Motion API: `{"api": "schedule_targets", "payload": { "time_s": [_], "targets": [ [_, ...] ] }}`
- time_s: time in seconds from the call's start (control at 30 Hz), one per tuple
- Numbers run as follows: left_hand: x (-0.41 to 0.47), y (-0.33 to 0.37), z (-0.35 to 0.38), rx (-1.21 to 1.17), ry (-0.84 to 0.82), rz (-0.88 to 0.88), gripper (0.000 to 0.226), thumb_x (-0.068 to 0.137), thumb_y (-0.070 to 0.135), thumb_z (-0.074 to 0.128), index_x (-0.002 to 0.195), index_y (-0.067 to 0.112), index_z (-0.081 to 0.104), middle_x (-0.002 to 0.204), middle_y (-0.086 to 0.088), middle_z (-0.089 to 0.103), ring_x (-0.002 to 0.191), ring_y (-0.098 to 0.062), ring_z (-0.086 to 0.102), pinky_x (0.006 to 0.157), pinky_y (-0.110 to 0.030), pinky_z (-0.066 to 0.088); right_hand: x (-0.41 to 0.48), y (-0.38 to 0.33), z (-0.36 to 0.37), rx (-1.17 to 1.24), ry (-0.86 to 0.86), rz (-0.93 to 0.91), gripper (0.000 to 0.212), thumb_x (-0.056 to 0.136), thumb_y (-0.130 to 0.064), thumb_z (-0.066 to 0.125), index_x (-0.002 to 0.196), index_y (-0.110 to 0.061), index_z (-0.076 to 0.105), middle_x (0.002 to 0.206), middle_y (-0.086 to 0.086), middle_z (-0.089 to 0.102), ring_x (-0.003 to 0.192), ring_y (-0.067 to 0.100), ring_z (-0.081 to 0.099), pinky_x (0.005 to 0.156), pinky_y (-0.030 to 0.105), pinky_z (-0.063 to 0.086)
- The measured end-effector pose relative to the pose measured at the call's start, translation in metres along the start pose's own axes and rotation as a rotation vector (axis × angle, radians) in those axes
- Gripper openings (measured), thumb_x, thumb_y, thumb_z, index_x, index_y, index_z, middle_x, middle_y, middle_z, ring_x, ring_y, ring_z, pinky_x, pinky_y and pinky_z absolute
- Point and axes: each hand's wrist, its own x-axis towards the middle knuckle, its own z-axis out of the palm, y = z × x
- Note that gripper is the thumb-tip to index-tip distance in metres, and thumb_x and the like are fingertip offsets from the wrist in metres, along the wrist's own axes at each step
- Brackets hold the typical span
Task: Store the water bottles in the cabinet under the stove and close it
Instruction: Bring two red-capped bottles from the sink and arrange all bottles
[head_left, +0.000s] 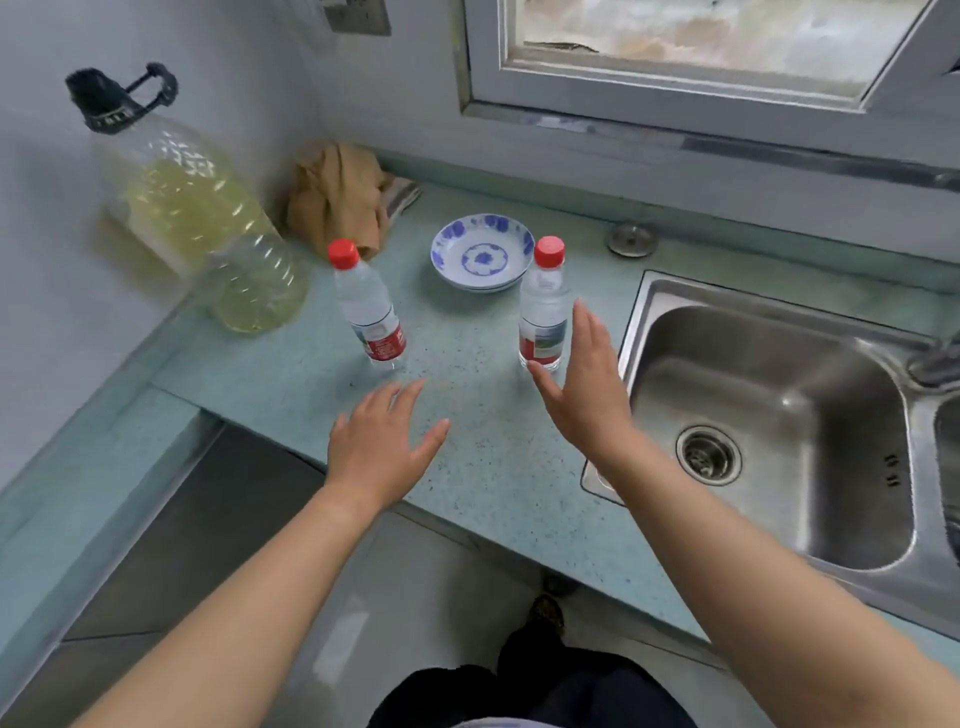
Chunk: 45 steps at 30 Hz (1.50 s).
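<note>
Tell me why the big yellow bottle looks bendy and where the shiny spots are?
Head view: the wide-angle lens bends the edges, so the big clear plastic jug of yellow oil leans and smears; window daylight makes glare inside the steel sink.

Soft even daylight from the window (691, 36) far right, faint shadows on the countertop (483, 441), gentle glare in the steel sink (779, 395), wide-angle bending at edges, slight overall softness.
</note>
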Motion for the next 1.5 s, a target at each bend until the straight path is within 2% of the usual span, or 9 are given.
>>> {"api": "schedule_targets", "payload": {
  "time_s": [0.23, 0.33, 0.4, 0.53, 0.67, 0.87, 1.17, 1.3, 1.5],
  "targets": [
    [0.020, 0.005, 0.010, -0.066, -0.013, -0.135, 0.076, 0.082, 0.069, 0.017, 0.144, 0.026, 0.028, 0.145, 0.002, 0.040, 0.133, -0.019, 0.037, 0.103, -0.047, 0.038, 0.056, 0.018, 0.040, 0.136, 0.082, -0.062, 0.089, 0.084, -0.025, 0.066, 0.146, -0.016, 0.004, 0.154, 0.016, 0.012, 0.142, 0.030, 0.016, 0.110, 0.037, 0.021],
    [0.031, -0.003, 0.006, -0.056, 0.000, -0.164, 0.076, 0.082, 0.068, 0.017, 0.143, 0.025, 0.028, 0.142, 0.001, 0.042, 0.130, -0.020, 0.040, 0.100, -0.045, 0.041, 0.076, 0.021, 0.050, 0.241, 0.090, -0.103, 0.088, 0.083, -0.016, 0.067, 0.140, -0.032, 0.002, 0.151, 0.017, 0.019, 0.138, 0.031, 0.025, 0.110, 0.049, 0.031],
    [0.038, -0.011, 0.001, -0.047, 0.015, -0.185, 0.079, 0.081, 0.070, 0.014, 0.143, 0.024, 0.029, 0.141, 0.000, 0.044, 0.128, -0.021, 0.042, 0.099, -0.045, 0.042, 0.089, 0.019, 0.054, 0.260, 0.095, -0.122, 0.087, 0.083, -0.013, 0.066, 0.138, -0.037, 0.002, 0.147, 0.017, 0.023, 0.132, 0.032, 0.034, 0.104, 0.047, 0.038],
    [0.060, -0.032, -0.006, -0.080, 0.060, -0.251, 0.069, 0.088, 0.062, 0.030, 0.144, 0.022, 0.027, 0.146, -0.004, 0.038, 0.133, -0.024, 0.037, 0.103, -0.046, 0.038, 0.112, 0.012, 0.065, 0.175, 0.056, -0.198, 0.090, 0.082, -0.016, 0.067, 0.137, -0.043, 0.001, 0.137, 0.022, 0.031, 0.122, 0.034, 0.038, 0.095, 0.038, 0.036],
    [0.083, -0.046, -0.012, -0.170, 0.175, -0.302, 0.076, 0.089, 0.053, 0.042, 0.148, 0.016, 0.013, 0.150, -0.013, 0.030, 0.135, -0.030, 0.033, 0.103, -0.044, 0.036, 0.116, 0.004, 0.076, 0.105, -0.001, -0.211, 0.089, 0.082, -0.023, 0.068, 0.136, -0.048, 0.002, 0.134, 0.022, 0.032, 0.120, 0.037, 0.036, 0.092, 0.045, 0.043],
    [0.126, -0.064, -0.011, -0.451, 0.197, -0.198, 0.084, 0.089, 0.035, 0.056, 0.148, 0.014, -0.001, 0.155, -0.013, 0.017, 0.138, -0.030, 0.027, 0.103, -0.046, 0.038, 0.110, -0.004, 0.086, 0.008, -0.016, -0.133, 0.089, 0.080, -0.033, 0.067, 0.139, -0.051, 0.003, 0.134, 0.017, 0.034, 0.120, 0.034, 0.037, 0.093, 0.054, 0.043],
    [0.202, -0.067, -0.009, -0.682, 0.087, 0.047, 0.077, 0.088, 0.024, 0.060, 0.146, 0.010, 0.011, 0.149, -0.014, 0.029, 0.129, -0.031, 0.041, 0.095, -0.038, 0.040, 0.088, -0.015, 0.088, -0.119, -0.013, 0.064, 0.090, 0.084, -0.042, 0.062, 0.136, -0.057, -0.009, 0.137, 0.011, 0.034, 0.118, 0.029, 0.042, 0.096, 0.046, 0.042],
    [0.224, -0.056, -0.006, -0.706, 0.041, 0.088, 0.075, 0.088, 0.026, 0.060, 0.146, 0.016, 0.013, 0.138, -0.019, 0.031, 0.116, -0.035, 0.049, 0.081, -0.032, 0.038, 0.077, -0.017, 0.094, -0.135, 0.052, 0.155, 0.086, 0.086, -0.043, 0.058, 0.133, -0.060, -0.012, 0.137, 0.009, 0.035, 0.115, 0.025, 0.044, 0.096, 0.044, 0.041],
    [0.229, -0.068, 0.012, -0.652, -0.036, 0.114, 0.077, 0.086, 0.045, 0.055, 0.147, 0.037, 0.008, 0.121, -0.014, 0.041, 0.094, -0.032, 0.058, 0.073, -0.037, 0.045, 0.062, -0.014, 0.106, -0.077, -0.018, 0.295, 0.074, 0.087, -0.044, 0.055, 0.133, -0.060, 0.000, 0.134, 0.004, 0.033, 0.069, 0.001, 0.054, 0.085, 0.037, 0.048]
  ]
}}
